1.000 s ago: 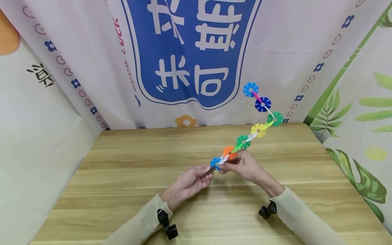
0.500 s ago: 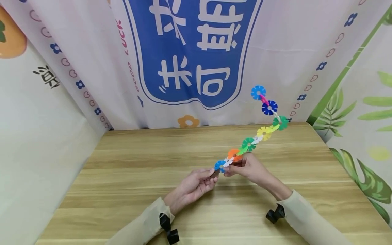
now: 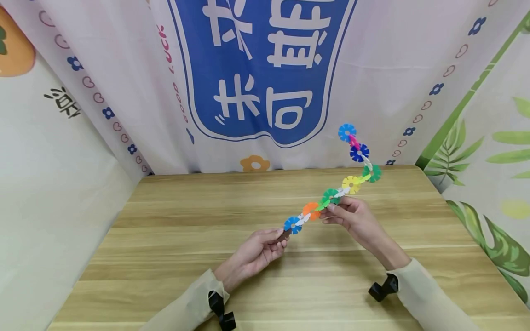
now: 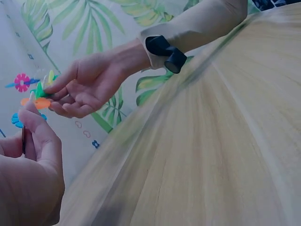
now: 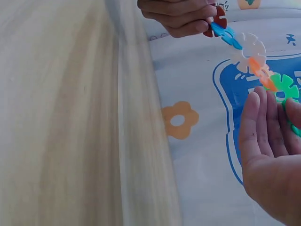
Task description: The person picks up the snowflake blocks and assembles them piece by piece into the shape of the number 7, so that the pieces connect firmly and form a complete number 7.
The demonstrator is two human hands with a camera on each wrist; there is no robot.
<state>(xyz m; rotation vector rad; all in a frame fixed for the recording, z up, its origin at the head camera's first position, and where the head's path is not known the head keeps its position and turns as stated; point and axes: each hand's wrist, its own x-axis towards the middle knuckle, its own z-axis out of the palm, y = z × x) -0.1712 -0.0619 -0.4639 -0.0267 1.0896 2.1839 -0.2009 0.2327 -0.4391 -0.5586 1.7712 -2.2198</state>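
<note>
A chain of slotted plastic snowflake discs slants up and away to the right over the table, each disc slotted crosswise into its neighbour. At its near end my left hand pinches a brown disc, joined to a light blue disc. My right hand grips the chain partway along, thumb and fingers at the green discs just past the orange disc. Beyond it, yellow, green, dark blue and pink discs lead up to a light blue disc at the free far end.
Below both hands spreads the wood-grain table. A printed curtain hangs behind its far edge, with leaf-patterned cloth on the right. Each sleeve carries a black wrist mount.
My right hand has slid along the chain, away from the blue and white discs toward the green ones. The far end has sunk a little; my left hand keeps its pinch.
</note>
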